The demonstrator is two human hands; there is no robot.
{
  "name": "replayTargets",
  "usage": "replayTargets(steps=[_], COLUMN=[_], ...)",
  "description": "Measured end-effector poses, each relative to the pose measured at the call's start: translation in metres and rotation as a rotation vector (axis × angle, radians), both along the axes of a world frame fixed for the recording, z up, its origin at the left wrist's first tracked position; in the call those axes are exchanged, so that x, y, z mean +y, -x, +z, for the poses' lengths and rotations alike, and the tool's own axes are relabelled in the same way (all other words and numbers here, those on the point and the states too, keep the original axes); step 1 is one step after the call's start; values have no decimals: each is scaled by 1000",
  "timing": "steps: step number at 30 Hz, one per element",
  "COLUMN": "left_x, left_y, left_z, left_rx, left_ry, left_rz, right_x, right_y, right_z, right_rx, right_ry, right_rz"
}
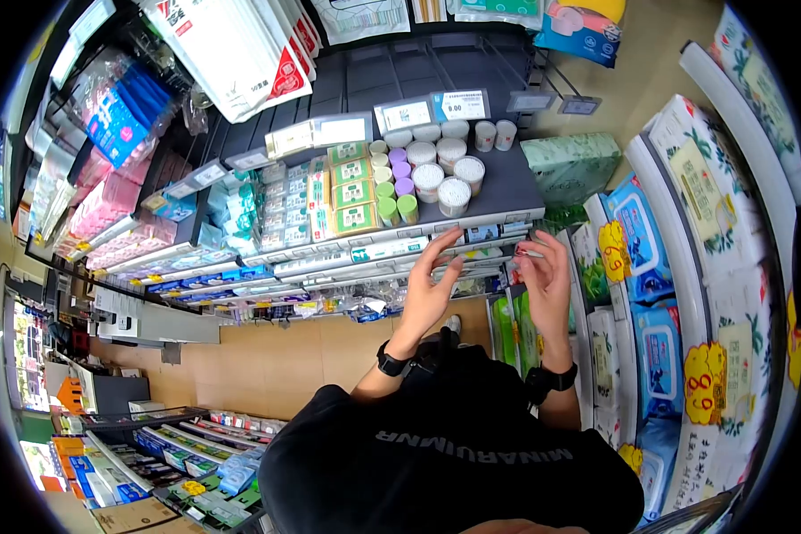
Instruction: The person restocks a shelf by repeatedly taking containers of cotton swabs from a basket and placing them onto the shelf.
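Observation:
My left hand (pixel 428 292) is raised in front of the shelf edge, its thumb and fingers apart and nothing between them. To its right my right hand (pixel 547 283) is also raised, with curved, spread fingers. A small red spot shows by its fingertips; I cannot tell whether it belongs to something on the shelf behind. Just beyond both hands, round tubs of cotton swabs (pixel 455 195) stand on the shelf (pixel 507 182). Beside them are green-lidded small containers (pixel 407 208), purple-lidded ones (pixel 404 187) and green-and-tan boxed packs (pixel 356 216).
Blue wipes packs (pixel 660 356) and large white printed packs (pixel 737 347) fill the shelving at right, with yellow price signs (pixel 705 383). Pink packs (pixel 107 203) line the left shelves. Below left is another low shelf of goods (pixel 214 467) beyond the tan floor (pixel 267 360).

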State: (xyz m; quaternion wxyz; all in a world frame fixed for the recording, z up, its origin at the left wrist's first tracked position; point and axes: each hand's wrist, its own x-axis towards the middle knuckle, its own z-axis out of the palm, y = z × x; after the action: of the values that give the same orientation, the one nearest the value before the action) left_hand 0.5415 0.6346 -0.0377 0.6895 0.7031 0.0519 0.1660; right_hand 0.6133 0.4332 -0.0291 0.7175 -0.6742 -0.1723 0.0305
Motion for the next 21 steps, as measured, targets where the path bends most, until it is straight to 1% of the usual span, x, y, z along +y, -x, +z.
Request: replayTargets(steps=[2,3,4,6,8,11,12,14,18,21], left_x=[-10,-14,-17,-25,-35,-49,-52,-57,-67,-78], left_y=[22,33,46,72,100,143,155,174,207,230], left_z=[-4,-9,-13,-21,-28,-20,-22,-23,-19,-6], left_rx=[-50,-48,-49,73,36,1,7,4,-18,-29], left_ry=[-86,-183,-184,-121,-105,73,69,157,195,206], left_rz=[93,118,124,108,124,40,43,2,-11,-9], right_x=[-12,-16,-21,-30,-38,-47,-50,-54,-60,-63], right_y=[21,33,45,70,97,139,152,177,216,237], right_z=[-3,-2,-2,0,-4,-1,-1,3,7,14], right_rx=[0,-5,-9,-8,21,55,55,65,63,39], right_ry=[-11,-22,-33,-24,-41,-34,-31,-31,-30,-55], right_rz=[11,17,24,44,62,92,101,102,113,117])
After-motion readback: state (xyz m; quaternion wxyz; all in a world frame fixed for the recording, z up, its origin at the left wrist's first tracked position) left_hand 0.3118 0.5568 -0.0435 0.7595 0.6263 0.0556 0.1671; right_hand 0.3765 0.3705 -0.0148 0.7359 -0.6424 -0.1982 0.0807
